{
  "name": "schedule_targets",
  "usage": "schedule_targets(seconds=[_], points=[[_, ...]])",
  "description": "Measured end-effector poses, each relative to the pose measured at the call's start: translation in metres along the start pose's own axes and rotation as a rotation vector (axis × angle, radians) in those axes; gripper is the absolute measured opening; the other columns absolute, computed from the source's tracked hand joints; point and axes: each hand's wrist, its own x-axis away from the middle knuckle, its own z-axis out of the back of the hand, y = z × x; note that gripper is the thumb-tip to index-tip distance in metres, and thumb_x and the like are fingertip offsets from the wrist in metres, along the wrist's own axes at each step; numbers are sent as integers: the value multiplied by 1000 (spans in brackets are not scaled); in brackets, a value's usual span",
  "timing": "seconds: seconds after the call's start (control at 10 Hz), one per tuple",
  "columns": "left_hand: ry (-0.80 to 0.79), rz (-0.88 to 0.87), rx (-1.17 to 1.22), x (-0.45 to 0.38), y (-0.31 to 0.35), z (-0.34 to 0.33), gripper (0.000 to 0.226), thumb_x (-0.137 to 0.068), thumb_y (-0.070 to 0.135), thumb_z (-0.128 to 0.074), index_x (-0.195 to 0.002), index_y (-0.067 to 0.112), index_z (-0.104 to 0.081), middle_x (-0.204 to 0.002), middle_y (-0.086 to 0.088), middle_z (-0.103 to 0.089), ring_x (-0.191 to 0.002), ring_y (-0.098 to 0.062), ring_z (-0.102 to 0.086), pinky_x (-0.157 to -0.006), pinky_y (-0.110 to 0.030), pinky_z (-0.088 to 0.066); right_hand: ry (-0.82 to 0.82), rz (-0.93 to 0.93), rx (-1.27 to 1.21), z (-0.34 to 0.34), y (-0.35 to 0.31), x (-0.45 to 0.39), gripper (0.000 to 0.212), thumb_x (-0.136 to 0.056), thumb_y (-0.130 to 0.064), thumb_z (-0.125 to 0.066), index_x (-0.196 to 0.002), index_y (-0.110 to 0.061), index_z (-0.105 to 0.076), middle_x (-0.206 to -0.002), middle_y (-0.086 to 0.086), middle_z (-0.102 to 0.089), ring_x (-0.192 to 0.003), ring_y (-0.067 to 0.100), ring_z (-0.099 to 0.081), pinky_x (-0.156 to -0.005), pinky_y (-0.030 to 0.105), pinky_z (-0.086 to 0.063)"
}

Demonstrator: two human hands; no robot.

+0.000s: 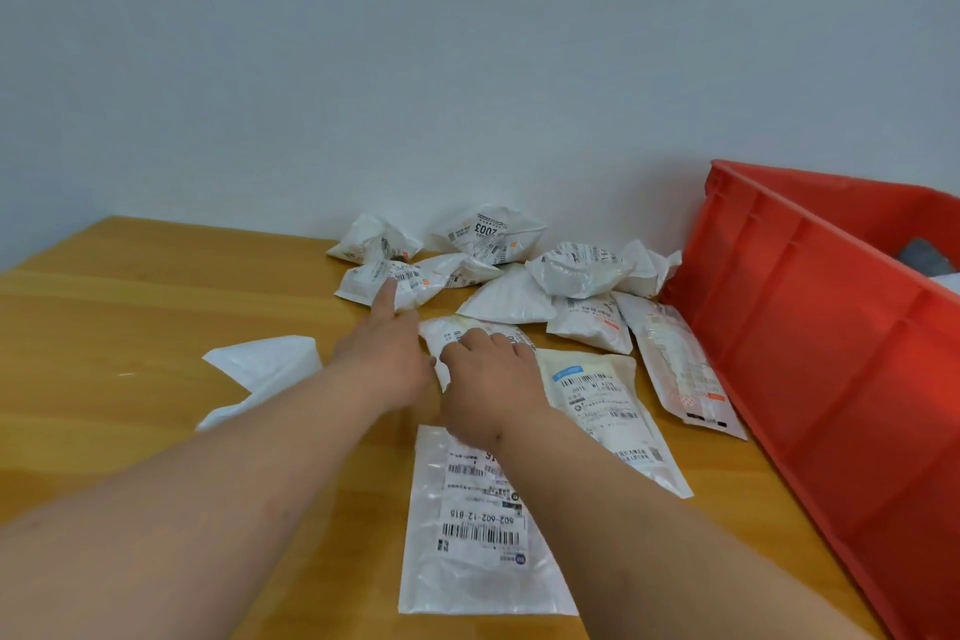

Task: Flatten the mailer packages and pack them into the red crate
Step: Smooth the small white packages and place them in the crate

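Several white mailer packages with printed labels lie on the wooden table. A crumpled heap sits by the wall. Flat ones lie nearer: one long mailer under my right forearm, another to its right, a third beside the red crate. My right hand grips a crumpled mailer with curled fingers. My left hand lies just left of it, forefinger stretched onto a crumpled package; its other fingers are hidden.
The red crate stands at the right edge of the table, with something grey and white inside. A folded white mailer lies left of my left forearm. A pale wall runs behind the table.
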Motion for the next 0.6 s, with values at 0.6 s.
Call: schedule_targets(seconds=[0.6], points=[[390,-100,370,-5,-15,-3,39,-102,19,-42,-139,10,-50,-159,8,-24,-138,-12,-37,-102,-25,-34,108,-326,-644,-5,18,-27,33,-98,-19,-39,-129,-18,-52,-126,5,-59,-113,26,-57,-100,43,-44]])
